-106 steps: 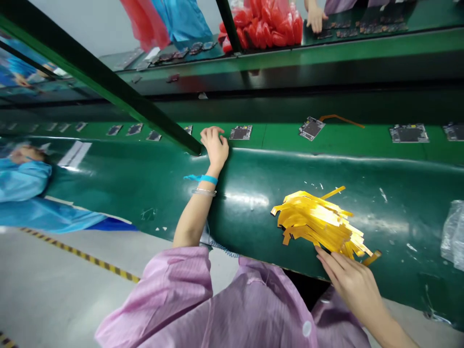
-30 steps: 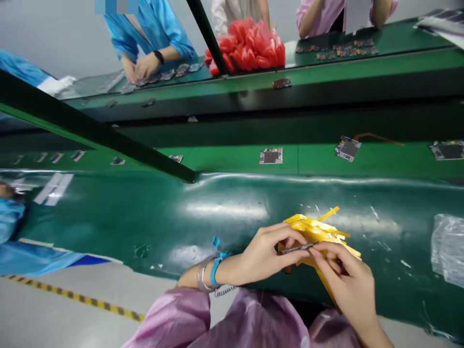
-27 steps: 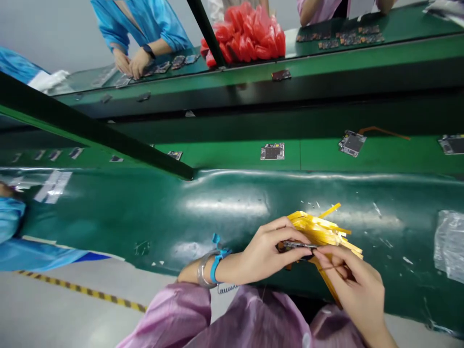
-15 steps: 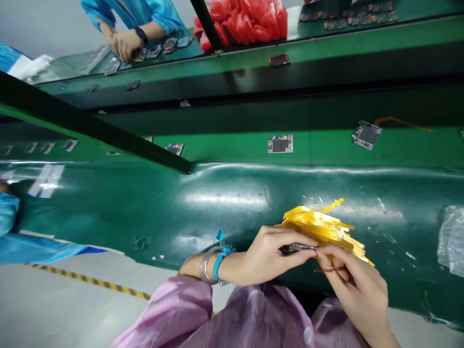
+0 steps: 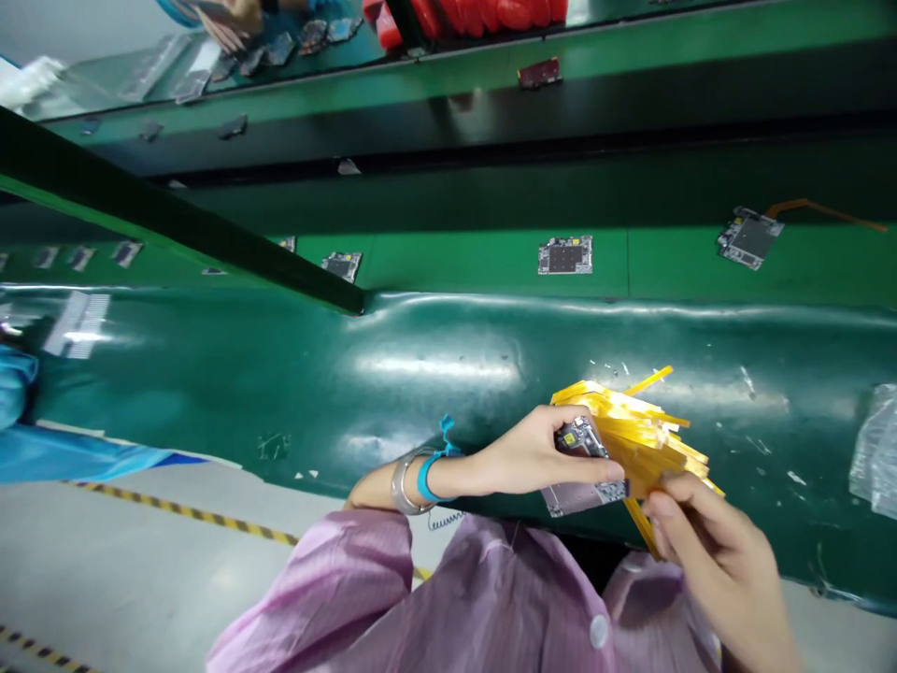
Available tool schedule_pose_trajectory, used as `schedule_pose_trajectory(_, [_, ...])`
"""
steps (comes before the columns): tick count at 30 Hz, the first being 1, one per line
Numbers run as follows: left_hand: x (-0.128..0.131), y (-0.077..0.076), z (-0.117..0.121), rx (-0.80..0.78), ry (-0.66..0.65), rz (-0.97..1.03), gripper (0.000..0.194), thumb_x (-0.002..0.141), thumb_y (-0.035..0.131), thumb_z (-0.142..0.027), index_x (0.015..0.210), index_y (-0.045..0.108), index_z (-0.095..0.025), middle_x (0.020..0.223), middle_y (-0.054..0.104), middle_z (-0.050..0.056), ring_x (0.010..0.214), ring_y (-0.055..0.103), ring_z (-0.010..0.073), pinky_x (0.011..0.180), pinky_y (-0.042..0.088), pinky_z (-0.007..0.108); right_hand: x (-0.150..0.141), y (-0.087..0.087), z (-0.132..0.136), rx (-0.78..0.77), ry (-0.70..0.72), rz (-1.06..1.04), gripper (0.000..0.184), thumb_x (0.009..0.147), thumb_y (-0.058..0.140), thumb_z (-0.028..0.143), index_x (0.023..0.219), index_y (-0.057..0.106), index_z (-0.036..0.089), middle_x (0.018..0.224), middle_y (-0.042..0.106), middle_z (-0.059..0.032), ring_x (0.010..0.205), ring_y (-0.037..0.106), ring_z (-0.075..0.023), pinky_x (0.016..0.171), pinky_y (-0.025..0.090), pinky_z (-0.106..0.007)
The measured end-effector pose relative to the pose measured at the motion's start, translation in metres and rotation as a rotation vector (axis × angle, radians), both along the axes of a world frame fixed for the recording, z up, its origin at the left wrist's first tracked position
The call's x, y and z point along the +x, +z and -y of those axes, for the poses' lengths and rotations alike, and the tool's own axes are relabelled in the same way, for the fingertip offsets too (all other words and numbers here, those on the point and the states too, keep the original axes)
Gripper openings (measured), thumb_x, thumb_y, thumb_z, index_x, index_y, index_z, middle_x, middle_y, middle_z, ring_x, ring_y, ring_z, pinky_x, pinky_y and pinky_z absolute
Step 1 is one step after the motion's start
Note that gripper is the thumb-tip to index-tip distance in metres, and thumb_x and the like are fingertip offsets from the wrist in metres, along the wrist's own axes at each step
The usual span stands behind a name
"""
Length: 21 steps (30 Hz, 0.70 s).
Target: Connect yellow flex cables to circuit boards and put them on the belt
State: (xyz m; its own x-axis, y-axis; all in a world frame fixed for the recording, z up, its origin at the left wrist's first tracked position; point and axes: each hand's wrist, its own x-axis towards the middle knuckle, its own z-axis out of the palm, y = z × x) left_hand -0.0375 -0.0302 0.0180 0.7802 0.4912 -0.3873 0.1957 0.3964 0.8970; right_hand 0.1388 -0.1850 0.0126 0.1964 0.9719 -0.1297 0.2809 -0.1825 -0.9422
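My left hand [image 5: 536, 453] grips a small circuit board [image 5: 578, 497] between thumb and fingers, its chip-covered face tilted up to show a yellow square and a grey shield plate. At the board's right edge my right hand [image 5: 715, 542] is closed in a pinch on a thin orange flex cable [image 5: 639, 523], which hangs down beside the fingertips. Whether the cable is joined to the board cannot be made out. Just behind both hands lies a heap of yellow-orange flex cables [image 5: 631, 425] on the green mat.
Beyond the green mat [image 5: 301, 374], a green belt carries circuit boards [image 5: 564, 255], one with a flex cable [image 5: 827, 210] attached. A dark post [image 5: 210, 238] slants across the left. A clear plastic bag [image 5: 875, 453] lies right. A co-worker's hands [image 5: 231, 21] are at the far bench.
My left hand has turned the circuit board from edge-on to face-up. My right hand has drawn slightly away to the right, and the flex cable now slants downward. The view has shifted.
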Motion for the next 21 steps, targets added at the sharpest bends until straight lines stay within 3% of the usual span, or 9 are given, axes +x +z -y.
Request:
schedule_pose_trajectory(3, [-0.003,0.004,0.0,0.017,-0.075,0.012,0.013,0.083,0.08,-0.024,0.091,0.073,-0.016,0.083,0.071,0.0,0.079,0.065,0.0137,0.076,0.055,0.026,0.004,0.004,-0.002,-0.059,-0.048,0.091,0.026,0.098,0.064,0.032,0.074,0.064,0.022,0.053,0.049,0.0055,0.045,0.045,-0.01,0.042,0.038,-0.019])
schedule_pose_trajectory(9, [-0.009,0.005,-0.002,0.057,-0.202,0.021,0.018,0.087,0.076,-0.03,0.097,0.071,-0.015,0.094,0.073,0.003,0.087,0.066,0.0148,0.081,0.054,0.028,0.001,0.01,-0.003,-0.129,-0.023,0.082,0.03,0.097,0.064,0.038,0.072,0.068,0.021,0.054,0.054,0.0032,0.046,0.047,-0.0121,0.044,0.038,-0.023])
schedule_pose_trajectory(13, [-0.011,0.003,-0.001,0.032,-0.227,0.034,0.021,0.089,0.074,-0.033,0.098,0.07,-0.015,0.095,0.072,0.004,0.085,0.064,0.0142,0.08,0.053,0.028,0.0,0.016,0.0,-0.211,-0.04,0.082,0.031,0.097,0.064,0.039,0.072,0.067,0.022,0.062,0.063,0.001,0.053,0.053,-0.0141,0.049,0.039,-0.025])
schedule_pose_trajectory(21, [-0.014,0.004,0.0,-0.014,-0.248,0.019,0.021,0.09,0.074,-0.032,0.1,0.07,-0.014,0.099,0.072,0.005,0.089,0.064,0.015,0.081,0.053,0.029,0.0,0.017,0.003,-0.267,0.007,0.077,0.029,0.098,0.063,0.039,0.074,0.067,0.022,0.065,0.064,0.0011,0.058,0.055,-0.0148,0.053,0.038,-0.027])
